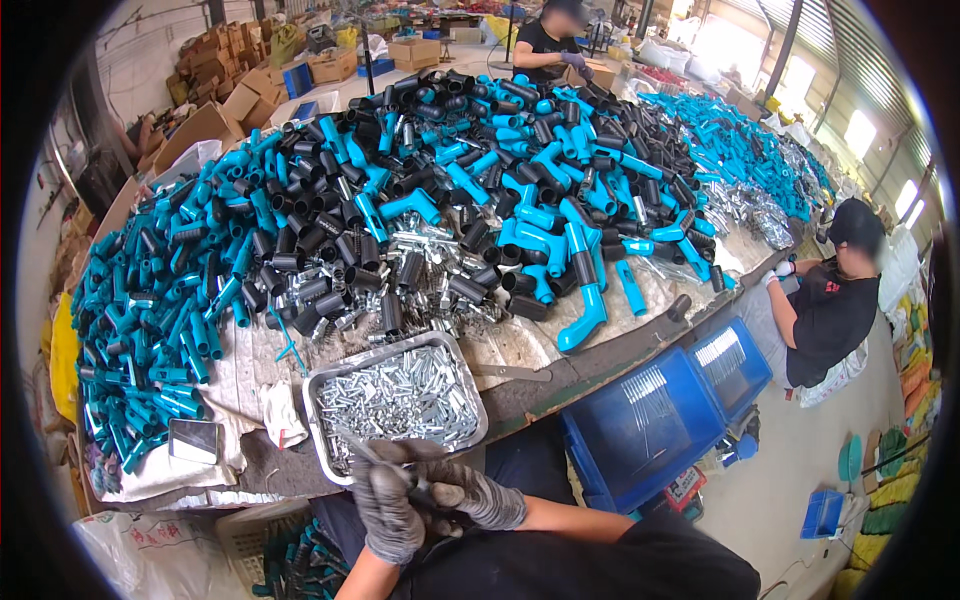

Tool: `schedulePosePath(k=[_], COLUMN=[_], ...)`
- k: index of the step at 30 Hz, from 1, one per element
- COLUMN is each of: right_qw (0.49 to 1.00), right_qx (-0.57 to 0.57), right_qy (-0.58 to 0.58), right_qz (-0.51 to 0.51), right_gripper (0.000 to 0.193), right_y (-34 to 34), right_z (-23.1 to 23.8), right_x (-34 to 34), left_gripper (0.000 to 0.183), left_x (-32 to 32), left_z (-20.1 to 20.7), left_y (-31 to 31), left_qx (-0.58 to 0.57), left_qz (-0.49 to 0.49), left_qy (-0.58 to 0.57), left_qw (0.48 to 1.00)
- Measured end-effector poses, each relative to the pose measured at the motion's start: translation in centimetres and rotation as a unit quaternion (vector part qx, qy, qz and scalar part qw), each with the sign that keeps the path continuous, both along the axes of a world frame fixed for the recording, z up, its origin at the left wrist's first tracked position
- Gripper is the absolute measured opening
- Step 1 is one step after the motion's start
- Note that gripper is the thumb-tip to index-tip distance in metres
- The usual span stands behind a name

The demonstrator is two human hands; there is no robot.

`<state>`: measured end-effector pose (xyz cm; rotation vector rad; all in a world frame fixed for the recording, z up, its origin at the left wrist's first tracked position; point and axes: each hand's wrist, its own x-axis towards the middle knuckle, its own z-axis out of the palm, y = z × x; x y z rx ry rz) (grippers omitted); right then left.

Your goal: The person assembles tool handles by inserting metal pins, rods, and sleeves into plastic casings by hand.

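Observation:
Both hands wear grey gloves and meet close to my body, just in front of the table edge. My left hand (388,510) is closed, and a thin metal rod (354,442) sticks out past its fingertips toward the tray. Beside it, my right hand (475,495) is closed with its fingers curled against the left; what lies between them is hidden. Right ahead stands a rectangular metal tray (480,405) filled with small silvery metal parts (400,395). Behind the tray, loose metal fittings and springs (440,240) lie among the heap.
A large heap of teal plastic handles (540,240) and black sleeves (300,225) covers the table. A phone (194,441) and white glove (283,415) lie left. Blue bins (640,430) holding thin rods stand right. One co-worker (840,290) sits right, another (550,50) works beyond.

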<state>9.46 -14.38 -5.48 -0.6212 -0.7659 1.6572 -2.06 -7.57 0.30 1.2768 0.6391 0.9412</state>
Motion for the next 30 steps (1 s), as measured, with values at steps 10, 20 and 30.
schedulePosePath(k=[10,20,30], right_qw=[0.994,0.991,0.976], right_qx=[-0.009,-0.008,0.015], right_qy=[0.088,-0.134,-0.214], right_qz=[-0.057,-0.012,-0.039], right_gripper=[0.067,0.056,0.058], right_y=[-0.5,-1.2,-2.3], right_z=[-1.1,-0.5,-3.9], right_x=[1.4,3.1,3.0], left_gripper=[0.022,0.026,0.033], left_x=[0.7,-0.6,-0.4], left_z=[0.4,1.6,2.3], left_y=[0.4,0.7,1.9], left_qx=[0.093,0.058,0.045], left_qz=[-0.155,-0.087,0.075], left_qy=[0.059,0.009,-0.043], left_qw=[0.982,0.994,0.995])
